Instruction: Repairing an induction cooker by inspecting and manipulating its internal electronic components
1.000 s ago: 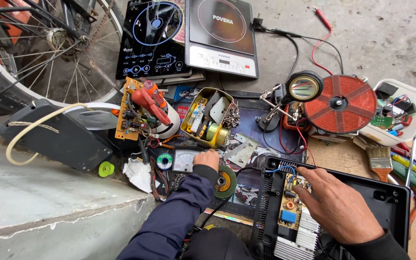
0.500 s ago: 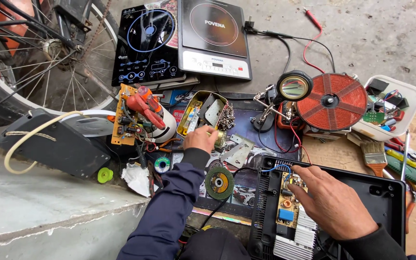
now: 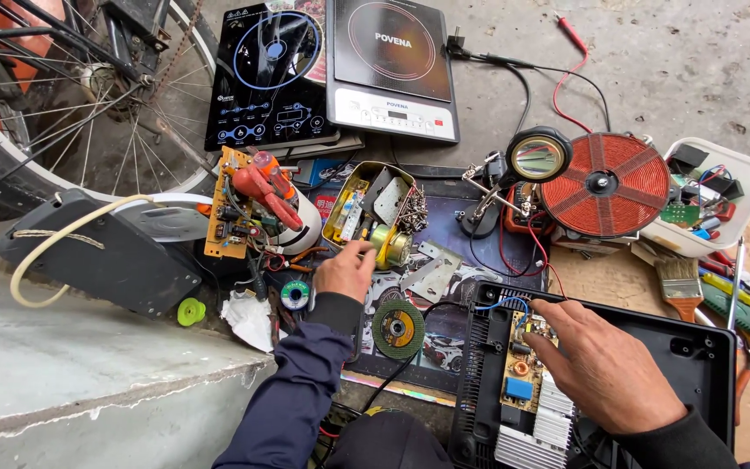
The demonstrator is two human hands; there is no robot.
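Concrete floor, two induction cooktops, dark mat, wooden board

The floor is bare grey concrete, mottled and stained, filling the upper right of the frame under flat, even daylight with soft shadows. In the lower left runs a raised concrete step, pale and chipped along its edge. At the upper left stands a bicycle wheel with a black tyre, thin spokes and a chain near its hub. Just below the wheel a black flat panel lies on the ground with a cream hose looped over it. Along the right edge a plywood board lies on the concrete.
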